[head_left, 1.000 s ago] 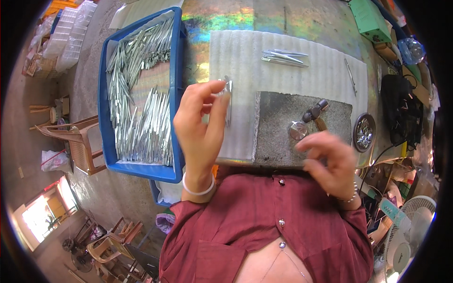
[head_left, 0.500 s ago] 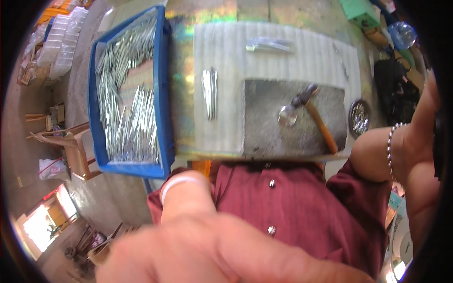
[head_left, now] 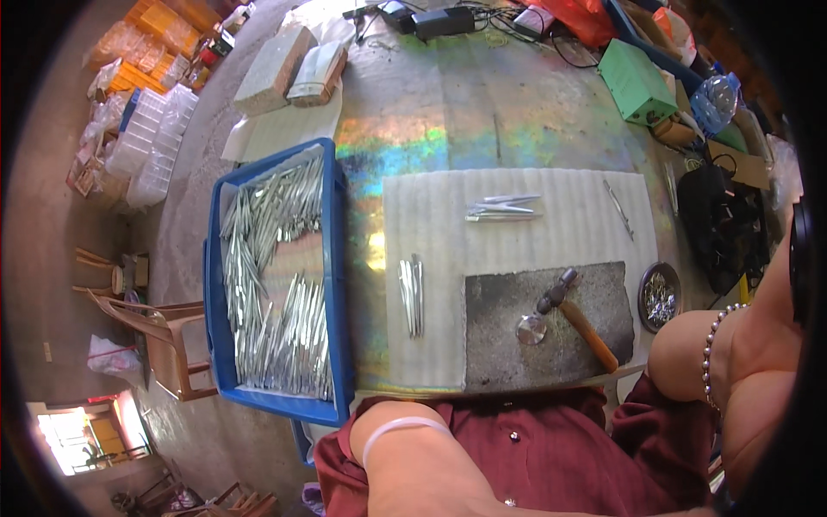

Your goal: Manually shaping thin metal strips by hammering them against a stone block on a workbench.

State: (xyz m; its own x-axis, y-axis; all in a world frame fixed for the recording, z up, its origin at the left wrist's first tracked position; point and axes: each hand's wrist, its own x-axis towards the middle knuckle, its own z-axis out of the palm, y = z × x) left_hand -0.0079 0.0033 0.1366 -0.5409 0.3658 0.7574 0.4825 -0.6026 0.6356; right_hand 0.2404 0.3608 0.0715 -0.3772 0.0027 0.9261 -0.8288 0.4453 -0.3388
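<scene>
Both my arms are raised close to the view. At the lower edge, my left hand (head_left: pixel 457 500) is mostly cut off, its fingers out of sight; a pale band circles that arm. My right hand (head_left: pixel 762 396) is at the right rim, a beaded bracelet on its wrist and its fingers hidden. A hammer (head_left: pixel 587 334) with a wooden handle lies on a dark grey slab (head_left: pixel 508 375), its head beside a shiny round piece (head_left: pixel 531 328). Slim silvery metal pieces (head_left: pixel 412 297) lie left of the slab, and more pieces (head_left: pixel 501 208) beyond it.
A blue tray (head_left: pixel 338 284) of slender metal pieces stands left of the white foam sheet (head_left: pixel 431 198). To the right are a round dish (head_left: pixel 644 302) of small shiny bits, a black bag (head_left: pixel 719 215) and a green box (head_left: pixel 637 82). A chair (head_left: pixel 177 345) stands at left.
The view has tilted up, showing more of the table's far side. My left hand has slipped mostly below the lower edge. The hammer and metal pieces keep their places on the table.
</scene>
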